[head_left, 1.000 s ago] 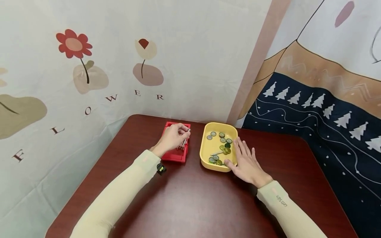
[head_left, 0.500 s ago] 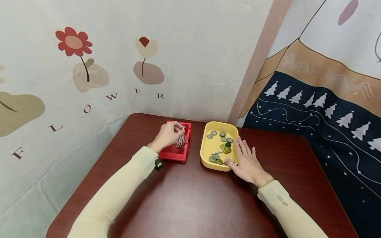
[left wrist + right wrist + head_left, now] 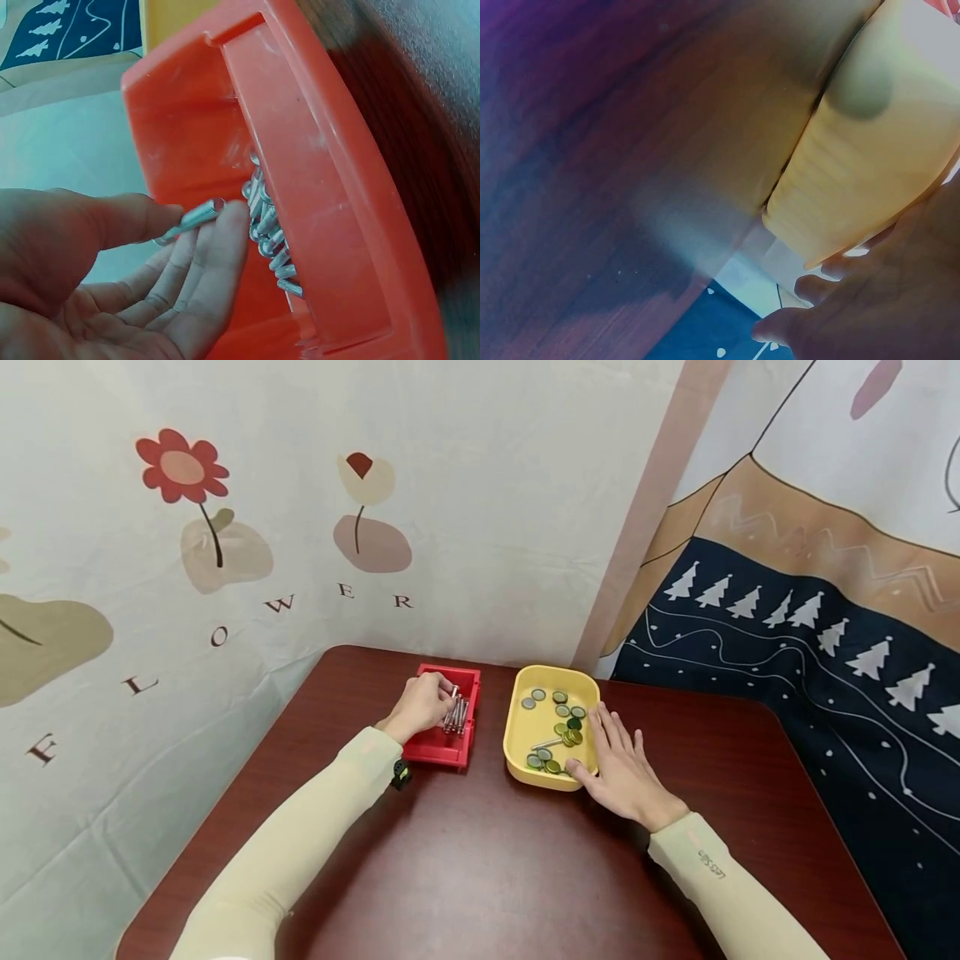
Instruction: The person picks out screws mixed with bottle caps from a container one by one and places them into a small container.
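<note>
Over the red bin, my left hand pinches a silver metal bolt between thumb and fingertips. A heap of similar bolts lies in the bin along its right side, just beside the fingers. To the right stands a yellow tray. My right hand rests against the tray's right side, fingers straight and thumb at the near corner. Inside the tray are several bottle caps, green, gold and silvery, and one loose bolt.
Both containers stand on a dark red-brown table, with a narrow gap between them. A printed cloth wall rises directly behind the table's far edge. Dark blue fabric with white trees hangs at the right.
My left hand has shifted slightly left and lower over the red bin, and more of the bolt heap shows now. My right hand stays at the yellow tray.
</note>
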The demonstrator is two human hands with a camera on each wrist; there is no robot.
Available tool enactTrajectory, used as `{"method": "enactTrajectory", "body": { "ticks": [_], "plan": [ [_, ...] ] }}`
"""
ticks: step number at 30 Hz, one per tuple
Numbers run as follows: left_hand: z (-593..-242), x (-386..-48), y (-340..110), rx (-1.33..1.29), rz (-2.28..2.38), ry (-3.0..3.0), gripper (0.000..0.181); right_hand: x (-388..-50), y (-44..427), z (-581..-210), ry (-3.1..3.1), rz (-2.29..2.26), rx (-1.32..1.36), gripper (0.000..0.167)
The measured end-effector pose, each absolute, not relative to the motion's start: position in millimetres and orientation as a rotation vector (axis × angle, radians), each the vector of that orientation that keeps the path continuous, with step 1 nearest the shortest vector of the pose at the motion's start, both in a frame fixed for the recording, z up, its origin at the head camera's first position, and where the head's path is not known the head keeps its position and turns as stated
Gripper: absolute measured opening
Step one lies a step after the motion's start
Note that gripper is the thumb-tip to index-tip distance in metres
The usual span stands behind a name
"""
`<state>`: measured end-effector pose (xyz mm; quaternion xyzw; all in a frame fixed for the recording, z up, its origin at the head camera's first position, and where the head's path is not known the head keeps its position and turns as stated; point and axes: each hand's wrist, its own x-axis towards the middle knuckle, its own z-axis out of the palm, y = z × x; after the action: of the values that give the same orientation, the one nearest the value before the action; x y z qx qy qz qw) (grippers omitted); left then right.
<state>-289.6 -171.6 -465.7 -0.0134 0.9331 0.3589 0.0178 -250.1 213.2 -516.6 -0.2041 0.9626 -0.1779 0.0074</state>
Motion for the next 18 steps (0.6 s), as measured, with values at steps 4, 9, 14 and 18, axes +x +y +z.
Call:
{"method": "enactTrajectory", "body": {
  "ticks": [4,9,14,18],
  "plan": [
    [-463.6,-289.5,-170.9,-0.041,1.022,2.938,0.032,-250.8,213.2,-516.5,3.013,-0.555,-0.64,0.1],
    [-462.5,-287.6,-169.3,-0.033,0.976,2.969,0.04,-251.0,213.4,-516.8,3.013,-0.556,-0.643,0.1],
    [-462.8,-285.6,-167.6,-0.009,0.995,2.996,0.038,-250.4,212.9,-516.8,3.015,-0.562,-0.643,0.1],
    [-462.0,-283.8,-165.1,0.046,0.998,3.036,0.032,-250.0,212.3,-516.1,3.018,-0.561,-0.643,0.101]
  ]
}}
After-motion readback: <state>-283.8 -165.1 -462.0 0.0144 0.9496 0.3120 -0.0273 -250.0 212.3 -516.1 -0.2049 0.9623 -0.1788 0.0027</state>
